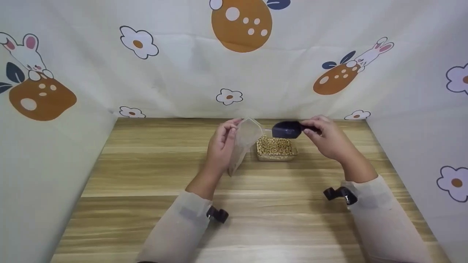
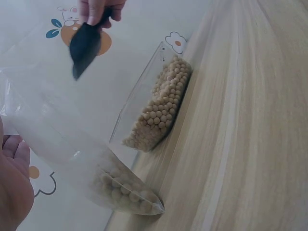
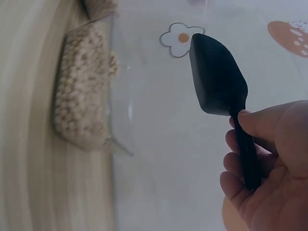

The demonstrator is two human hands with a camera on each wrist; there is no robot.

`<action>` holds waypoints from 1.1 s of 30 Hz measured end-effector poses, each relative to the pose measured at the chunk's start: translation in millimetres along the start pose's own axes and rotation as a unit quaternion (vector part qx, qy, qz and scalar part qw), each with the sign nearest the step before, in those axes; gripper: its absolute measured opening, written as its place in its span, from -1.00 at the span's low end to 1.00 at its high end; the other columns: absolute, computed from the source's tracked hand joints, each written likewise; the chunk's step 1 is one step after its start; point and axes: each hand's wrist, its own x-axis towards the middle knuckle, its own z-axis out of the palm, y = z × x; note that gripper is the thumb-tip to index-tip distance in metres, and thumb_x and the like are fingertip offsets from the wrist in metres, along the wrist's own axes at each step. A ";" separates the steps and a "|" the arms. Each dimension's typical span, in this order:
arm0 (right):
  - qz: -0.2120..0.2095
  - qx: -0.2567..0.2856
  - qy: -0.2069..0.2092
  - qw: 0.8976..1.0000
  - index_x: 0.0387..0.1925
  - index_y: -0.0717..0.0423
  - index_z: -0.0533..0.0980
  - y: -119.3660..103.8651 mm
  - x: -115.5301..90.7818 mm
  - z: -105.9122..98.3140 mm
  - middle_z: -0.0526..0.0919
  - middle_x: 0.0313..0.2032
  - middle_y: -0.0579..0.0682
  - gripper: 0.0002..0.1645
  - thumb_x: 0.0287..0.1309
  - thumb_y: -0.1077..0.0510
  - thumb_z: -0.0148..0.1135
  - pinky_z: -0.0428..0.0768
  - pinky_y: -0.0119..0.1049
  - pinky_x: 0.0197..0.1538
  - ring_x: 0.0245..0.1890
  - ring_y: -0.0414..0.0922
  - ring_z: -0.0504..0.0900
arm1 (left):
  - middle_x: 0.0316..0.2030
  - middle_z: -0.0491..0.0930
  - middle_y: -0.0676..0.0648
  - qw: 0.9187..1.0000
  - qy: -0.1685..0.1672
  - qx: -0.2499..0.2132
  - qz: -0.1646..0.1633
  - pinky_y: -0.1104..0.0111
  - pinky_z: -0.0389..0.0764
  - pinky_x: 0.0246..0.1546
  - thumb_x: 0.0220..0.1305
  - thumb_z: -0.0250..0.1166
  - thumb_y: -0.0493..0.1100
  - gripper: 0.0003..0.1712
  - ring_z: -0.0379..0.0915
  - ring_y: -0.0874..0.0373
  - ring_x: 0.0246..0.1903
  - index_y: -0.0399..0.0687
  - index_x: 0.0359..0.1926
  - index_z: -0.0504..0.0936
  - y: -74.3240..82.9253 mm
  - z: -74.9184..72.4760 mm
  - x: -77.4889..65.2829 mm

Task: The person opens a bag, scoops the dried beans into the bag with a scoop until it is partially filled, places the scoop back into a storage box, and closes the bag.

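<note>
My left hand grips a clear plastic bag by its upper edge, its mouth spread toward the right. In the left wrist view, round tan beans fill the bag's bottom corner, which hangs low by the table. My right hand holds a black scoop by its handle, thumb along one side and fingers curled round. The scoop hovers right of the bag's mouth, above a clear rectangular container. Similar beans lie in that container. No beans show in the scoop.
The wood-grain table ends against a pale printed cloth at the back, and cloth also stands along both sides. A small black wrist device sits on the left sleeve, another on the right sleeve.
</note>
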 end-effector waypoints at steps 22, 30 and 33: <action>-0.013 -0.122 -0.098 0.988 0.23 0.25 0.66 16.6 2.0 26.8 0.69 0.04 0.22 -0.64 0.51 0.27 0.23 0.65 0.18 0.22 0.12 0.23 0.66 | 0.37 0.62 -0.14 1.000 -0.004 0.007 0.002 0.25 0.45 0.56 0.70 0.03 -0.19 -0.78 0.49 0.03 0.45 -0.28 -0.01 0.52 -0.3 0.3 -0.1; -0.080 -0.157 -0.071 0.982 0.12 0.29 0.72 9.6 5.5 37.3 0.72 -0.14 0.18 -0.67 0.38 0.38 0.28 0.67 0.12 0.09 -0.06 0.19 0.68 | 0.37 0.62 -0.17 1.000 -0.003 0.004 0.005 0.25 0.44 0.57 0.70 0.03 -0.21 -0.77 0.49 0.00 0.45 -0.31 -0.01 0.52 -1.3 0.6 -0.1; -0.084 -0.160 -0.070 0.981 0.13 0.29 0.72 8.2 5.8 41.5 0.71 -0.13 0.18 -0.65 0.36 0.40 0.26 0.68 0.12 0.08 -0.05 0.19 0.69 | 0.36 0.62 -0.17 1.000 -0.003 0.000 0.009 0.25 0.44 0.57 0.70 0.03 -0.22 -0.80 0.49 0.01 0.45 -0.29 -0.01 0.52 -0.5 0.9 -0.5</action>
